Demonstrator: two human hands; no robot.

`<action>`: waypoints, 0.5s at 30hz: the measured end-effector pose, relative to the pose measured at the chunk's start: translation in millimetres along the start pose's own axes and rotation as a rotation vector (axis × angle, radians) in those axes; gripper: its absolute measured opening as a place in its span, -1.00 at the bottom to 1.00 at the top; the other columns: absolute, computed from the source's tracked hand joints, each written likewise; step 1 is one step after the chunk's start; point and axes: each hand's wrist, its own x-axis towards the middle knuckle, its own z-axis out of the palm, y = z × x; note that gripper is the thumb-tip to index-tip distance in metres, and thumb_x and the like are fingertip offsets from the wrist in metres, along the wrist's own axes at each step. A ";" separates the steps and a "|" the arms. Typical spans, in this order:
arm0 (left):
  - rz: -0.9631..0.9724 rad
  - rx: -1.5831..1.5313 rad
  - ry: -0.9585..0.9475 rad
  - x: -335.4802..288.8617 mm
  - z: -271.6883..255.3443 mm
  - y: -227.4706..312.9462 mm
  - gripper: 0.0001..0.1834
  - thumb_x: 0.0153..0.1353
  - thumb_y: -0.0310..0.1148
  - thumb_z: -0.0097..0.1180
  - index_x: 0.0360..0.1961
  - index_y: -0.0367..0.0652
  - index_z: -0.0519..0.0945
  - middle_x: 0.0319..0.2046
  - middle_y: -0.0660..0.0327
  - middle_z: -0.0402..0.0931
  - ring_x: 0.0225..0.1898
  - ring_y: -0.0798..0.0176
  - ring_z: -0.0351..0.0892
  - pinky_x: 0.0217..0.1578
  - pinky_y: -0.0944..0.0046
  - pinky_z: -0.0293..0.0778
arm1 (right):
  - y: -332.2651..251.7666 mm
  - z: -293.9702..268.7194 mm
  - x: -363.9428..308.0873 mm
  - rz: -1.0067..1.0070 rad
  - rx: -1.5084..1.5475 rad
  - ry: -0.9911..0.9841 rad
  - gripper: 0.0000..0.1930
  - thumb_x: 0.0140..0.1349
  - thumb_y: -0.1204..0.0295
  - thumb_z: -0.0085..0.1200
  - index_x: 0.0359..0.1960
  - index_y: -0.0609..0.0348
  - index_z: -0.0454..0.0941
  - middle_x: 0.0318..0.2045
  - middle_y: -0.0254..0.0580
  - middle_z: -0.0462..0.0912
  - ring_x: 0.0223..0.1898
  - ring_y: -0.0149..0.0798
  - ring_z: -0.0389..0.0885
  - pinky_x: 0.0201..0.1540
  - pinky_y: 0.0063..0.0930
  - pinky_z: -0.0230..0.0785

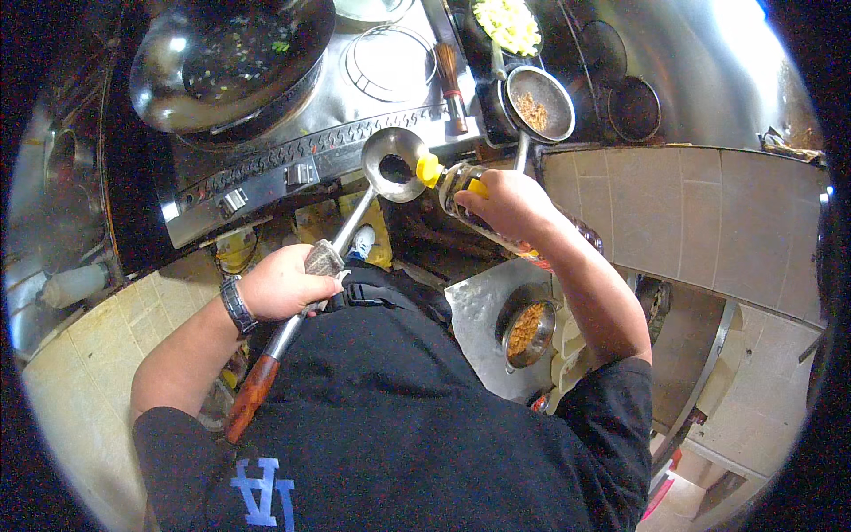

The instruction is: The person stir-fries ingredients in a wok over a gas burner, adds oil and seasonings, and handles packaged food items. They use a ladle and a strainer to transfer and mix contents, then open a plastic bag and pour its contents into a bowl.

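My left hand point(282, 285), with a watch on its wrist, is closed round the long handle of a metal ladle point(357, 217). A greyish cloth point(324, 260) is wrapped on the handle there. Toward my body the handle ends in a brown wooden grip. A small pool of dark liquid point(394, 168) lies in the ladle's bowl, by the stove's front edge. My right hand point(511, 206) grips a clear bottle point(455, 184), tilted so that its yellow cap point(429, 170) is at the bowl's right rim. Whether liquid is running out cannot be made out.
A large dark wok point(191, 111) with green bits stands on the stove at far left. A brush point(451, 89) lies on the steel top. At far right are a strainer point(558, 111) with brown bits and chopped pale-green vegetables point(507, 25). A metal bowl point(542, 341) of brown food sits lower right.
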 end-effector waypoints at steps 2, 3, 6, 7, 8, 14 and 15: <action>0.000 0.007 0.000 -0.2 -0.2 1.3 -0.88 0.16 -0.38 0.17 -0.45 -0.18 0.54 -0.57 0.33 0.51 -0.58 0.45 0.47 -0.53 0.36 0.43 | -1.3 -2.6 -0.9 0.012 -0.011 -0.007 -0.48 0.21 -0.02 0.08 -0.42 0.32 0.62 -0.45 0.17 0.64 -0.32 0.15 0.65 -0.17 -0.06 0.47; 0.001 0.001 0.000 -0.3 -0.2 1.9 -0.88 0.16 -0.38 0.17 -0.45 -0.18 0.54 -0.57 0.33 0.51 -0.58 0.45 0.47 -0.53 0.36 0.43 | -2.0 -4.1 -1.5 0.017 -0.017 -0.011 -0.49 0.21 -0.02 0.07 -0.42 0.31 0.64 -0.44 0.17 0.65 -0.32 0.15 0.66 -0.16 -0.07 0.48; -0.005 -0.004 -0.002 -0.1 -0.3 3.4 -0.87 0.16 -0.38 0.18 -0.46 -0.19 0.54 -0.58 0.33 0.51 -0.58 0.45 0.47 -0.54 0.36 0.43 | -3.5 -8.0 -2.9 0.012 -0.014 -0.003 -0.48 0.21 -0.01 0.08 -0.43 0.33 0.63 -0.46 0.18 0.64 -0.33 0.15 0.65 -0.18 -0.07 0.47; -0.013 -0.003 -0.004 0.1 -0.5 3.7 -0.87 0.16 -0.38 0.18 -0.46 -0.19 0.54 -0.58 0.33 0.51 -0.59 0.45 0.47 -0.54 0.36 0.43 | -3.7 -9.0 -3.3 0.017 -0.011 -0.002 -0.48 0.21 -0.02 0.08 -0.44 0.33 0.62 -0.48 0.18 0.63 -0.34 0.15 0.64 -0.19 -0.07 0.46; -0.021 0.002 -0.005 0.4 -0.7 3.9 -0.87 0.16 -0.37 0.18 -0.45 -0.19 0.54 -0.58 0.33 0.51 -0.59 0.45 0.47 -0.54 0.36 0.43 | -3.7 -10.0 -3.7 0.009 -0.007 0.000 -0.48 0.20 -0.01 0.08 -0.44 0.34 0.62 -0.48 0.17 0.63 -0.35 0.15 0.65 -0.19 -0.07 0.46; 0.012 0.034 0.001 2.9 -2.5 4.0 -0.86 0.17 -0.37 0.18 -0.45 -0.19 0.54 -0.58 0.33 0.51 -0.59 0.45 0.47 -0.54 0.35 0.44 | -2.1 -14.0 -4.9 -0.012 -0.021 0.026 -0.48 0.20 -0.01 0.08 -0.44 0.34 0.63 -0.49 0.16 0.64 -0.36 0.14 0.65 -0.19 -0.08 0.47; 0.014 0.033 0.003 3.2 -2.8 4.0 -0.87 0.17 -0.37 0.18 -0.45 -0.19 0.54 -0.58 0.33 0.51 -0.58 0.45 0.47 -0.54 0.35 0.44 | -2.1 -14.9 -5.1 -0.014 -0.024 0.030 -0.48 0.20 -0.01 0.08 -0.44 0.34 0.64 -0.49 0.16 0.64 -0.35 0.14 0.65 -0.19 -0.08 0.47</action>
